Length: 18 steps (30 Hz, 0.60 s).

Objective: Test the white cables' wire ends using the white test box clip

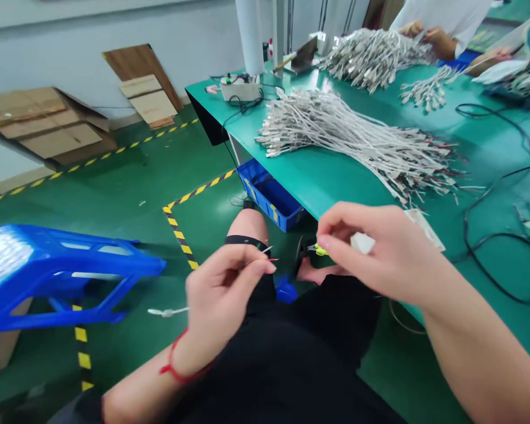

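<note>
My left hand (223, 288) is closed, thumb and forefinger pinching a thin white cable (170, 312). Its red wire end (272, 259) and a pale wire end stick out to the right past the fingertips, and its other end trails left below the wrist. Opposite, my right hand (362, 241) has its fingers curled together. A small yellow-green tool (320, 250) with a metal tip shows at its fingertips, pointing left toward the wire ends. A small white piece (362, 242) shows between the thumb and palm; what it is, I cannot tell.
On the green table (335, 182) lies a large bundle of white cables (335, 123), with another pile (366, 59) behind. Co-workers' hands (433, 38) handle cables there. A blue bin (271, 194) sits under the edge. A blue plastic stool (70, 277) stands left. Black cords (472, 229) lie right.
</note>
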### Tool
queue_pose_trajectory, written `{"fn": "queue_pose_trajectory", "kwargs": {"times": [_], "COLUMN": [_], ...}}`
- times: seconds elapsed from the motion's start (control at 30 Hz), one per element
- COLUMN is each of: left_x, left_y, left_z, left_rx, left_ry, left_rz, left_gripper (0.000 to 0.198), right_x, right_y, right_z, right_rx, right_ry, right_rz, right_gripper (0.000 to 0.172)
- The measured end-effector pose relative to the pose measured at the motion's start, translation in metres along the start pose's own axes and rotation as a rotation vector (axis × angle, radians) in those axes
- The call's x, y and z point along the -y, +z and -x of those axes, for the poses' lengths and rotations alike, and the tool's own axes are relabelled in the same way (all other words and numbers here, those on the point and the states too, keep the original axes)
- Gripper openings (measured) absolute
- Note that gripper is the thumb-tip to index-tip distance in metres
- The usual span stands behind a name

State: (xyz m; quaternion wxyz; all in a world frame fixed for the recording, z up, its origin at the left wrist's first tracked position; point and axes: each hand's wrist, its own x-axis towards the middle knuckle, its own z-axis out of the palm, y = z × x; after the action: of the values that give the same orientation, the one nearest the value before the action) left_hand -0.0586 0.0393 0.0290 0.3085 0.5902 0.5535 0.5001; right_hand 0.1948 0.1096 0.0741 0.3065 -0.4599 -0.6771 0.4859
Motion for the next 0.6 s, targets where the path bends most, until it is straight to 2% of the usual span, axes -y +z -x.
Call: {"fn": "queue_pose_trajectory", "kwargs": {"times": [0.07, 0.17, 0.23, 0.3, 0.37, 0.5, 0.6], "left_x": [0.030, 0.066, 0.081, 0.089, 0.094, 0.100, 0.104], "left_y": [0.030, 0.064, 0.077, 0.084, 0.088, 0.091, 0.091], "left_z": [-0.003, -0.005, -0.008, -0.010, -0.012, -0.009, -0.006], "left_rx": [0.071, 0.117, 0.138, 0.157, 0.157, 0.137, 0.124], "left_ry": [-0.142, -0.253, -0.281, -0.273, -0.243, -0.229, -0.217], "left_rz": [0.152, 0.300, 0.361, 0.407, 0.422, 0.451, 0.544], "left_gripper": [0.010, 0.009, 0.007, 0.003, 0.003, 0.006, 0.010], "right_x": [-0.024, -0.071, -0.103, -0.128, -0.143, -0.148, -0.147], "right_y": [0.016, 0.053, 0.080, 0.104, 0.122, 0.134, 0.135], "right_z": [0.020, 0.056, 0.073, 0.079, 0.074, 0.048, 0.035], "right_rx": [0.057, 0.099, -0.133, -0.430, -0.574, -0.625, -0.677], "right_ry": [0.131, 0.406, 0.533, 0.498, 0.395, 0.358, 0.369], "right_rz": [0.047, -0.112, -0.297, -0.430, -0.599, -0.782, -0.806], "right_gripper": [0.007, 0.018, 0.022, 0.026, 0.031, 0.046, 0.046]}}
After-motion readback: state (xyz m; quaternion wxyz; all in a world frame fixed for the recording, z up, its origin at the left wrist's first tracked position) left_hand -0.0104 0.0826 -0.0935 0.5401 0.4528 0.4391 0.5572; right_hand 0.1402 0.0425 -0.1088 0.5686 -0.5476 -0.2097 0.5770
